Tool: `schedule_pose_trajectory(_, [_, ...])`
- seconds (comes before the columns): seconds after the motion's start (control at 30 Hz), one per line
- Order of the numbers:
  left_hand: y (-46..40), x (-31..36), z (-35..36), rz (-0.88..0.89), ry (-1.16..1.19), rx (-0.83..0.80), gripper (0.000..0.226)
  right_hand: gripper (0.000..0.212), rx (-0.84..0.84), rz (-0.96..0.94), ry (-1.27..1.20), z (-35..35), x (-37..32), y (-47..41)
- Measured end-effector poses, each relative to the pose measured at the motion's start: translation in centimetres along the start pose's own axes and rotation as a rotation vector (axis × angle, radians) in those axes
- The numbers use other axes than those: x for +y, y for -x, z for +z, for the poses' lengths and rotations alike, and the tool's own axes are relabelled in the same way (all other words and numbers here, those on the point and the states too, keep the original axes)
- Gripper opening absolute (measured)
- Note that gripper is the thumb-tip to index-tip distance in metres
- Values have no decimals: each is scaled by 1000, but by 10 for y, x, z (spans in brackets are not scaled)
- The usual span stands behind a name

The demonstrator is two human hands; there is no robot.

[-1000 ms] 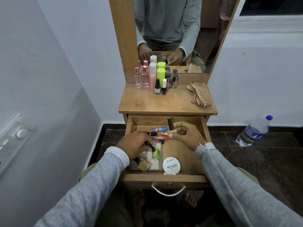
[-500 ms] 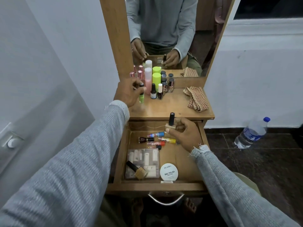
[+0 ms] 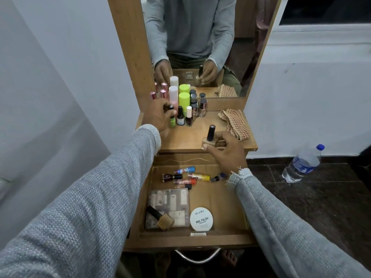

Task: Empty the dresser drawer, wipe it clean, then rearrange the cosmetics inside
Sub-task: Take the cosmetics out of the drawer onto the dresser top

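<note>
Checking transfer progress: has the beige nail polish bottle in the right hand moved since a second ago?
Yes. The beige bottle went from over the drawer up onto the dresser top.

The left hand (image 3: 158,117) covers the left side of the green bottle (image 3: 172,118) and the bases of the pink-capped bottles (image 3: 158,93) behind it. The right hand (image 3: 224,151) conceals the right side of the beige bottle (image 3: 209,140). The right sleeve (image 3: 281,227) hides the right wall of the drawer (image 3: 180,240). Print on the small tubes (image 3: 192,176) is too small to read. Contents of the clear case (image 3: 168,205) are blurred. The handle (image 3: 197,256) is partly in shadow.
</note>
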State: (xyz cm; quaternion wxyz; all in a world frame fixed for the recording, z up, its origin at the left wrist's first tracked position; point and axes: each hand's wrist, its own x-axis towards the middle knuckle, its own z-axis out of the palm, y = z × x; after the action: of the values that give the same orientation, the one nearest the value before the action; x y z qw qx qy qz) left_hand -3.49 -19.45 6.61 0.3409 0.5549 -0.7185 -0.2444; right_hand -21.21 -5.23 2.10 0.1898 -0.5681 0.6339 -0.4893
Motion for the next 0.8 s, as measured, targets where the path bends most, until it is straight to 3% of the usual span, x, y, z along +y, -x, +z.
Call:
schedule_pose_trajectory(0.3, [15, -15, 14, -83, 42, 7, 41, 23, 62, 62, 24, 11, 3, -36])
schedule_pose_trajectory(0.8, [25, -23, 33, -101, 83, 16, 33, 27, 166, 120, 170, 50, 29, -97])
